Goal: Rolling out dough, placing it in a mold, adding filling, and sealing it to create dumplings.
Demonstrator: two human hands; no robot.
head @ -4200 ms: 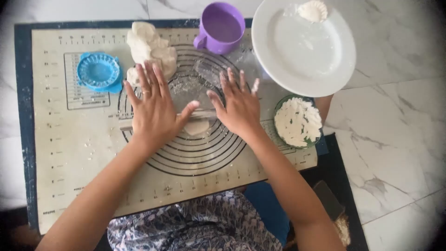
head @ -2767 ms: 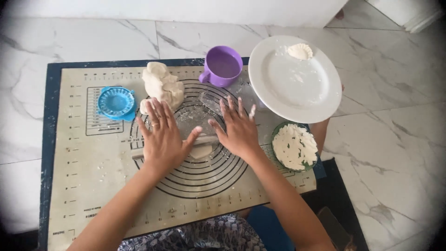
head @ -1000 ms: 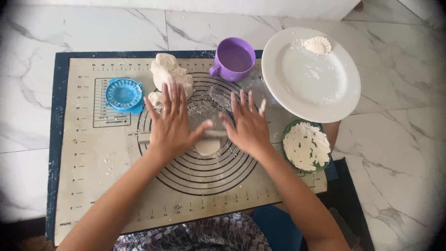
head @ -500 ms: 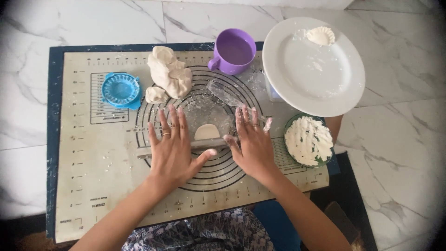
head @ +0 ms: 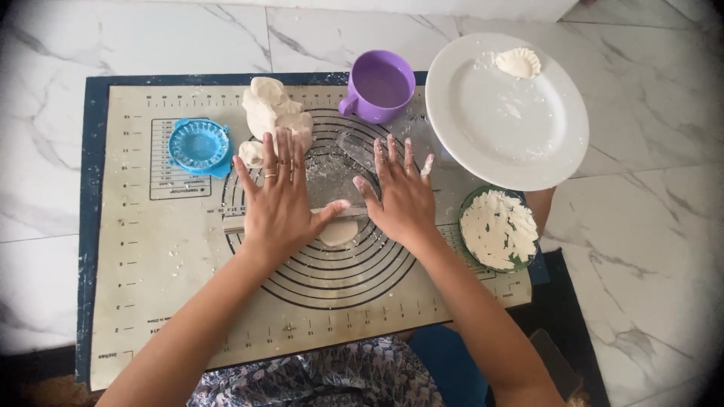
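My left hand point(head: 279, 203) and my right hand point(head: 400, 200) lie flat, fingers spread, on a thin rolling pin point(head: 343, 212) across the middle of a beige pastry mat point(head: 151, 256) printed with concentric circles. Beneath the pin, between my thumbs, sits a small flat piece of dough point(head: 339, 231). A larger lump of dough point(head: 273, 111) rests on the mat just beyond my left fingertips, with a small dough ball point(head: 250, 153) beside it.
A blue round dumpling mould point(head: 198, 145) lies at the mat's left. A purple mug point(head: 379, 85) stands at the back. A white plate point(head: 505, 113) with one shaped dumpling point(head: 517, 62) is at the right. A green bowl of white filling point(head: 498, 229) sits by my right wrist. Marble floor surrounds everything.
Both hands have slid back and forth with the rolling pin over the dough piece; now they are farther forward than half a second ago, with the dough showing on the near side of the pin.
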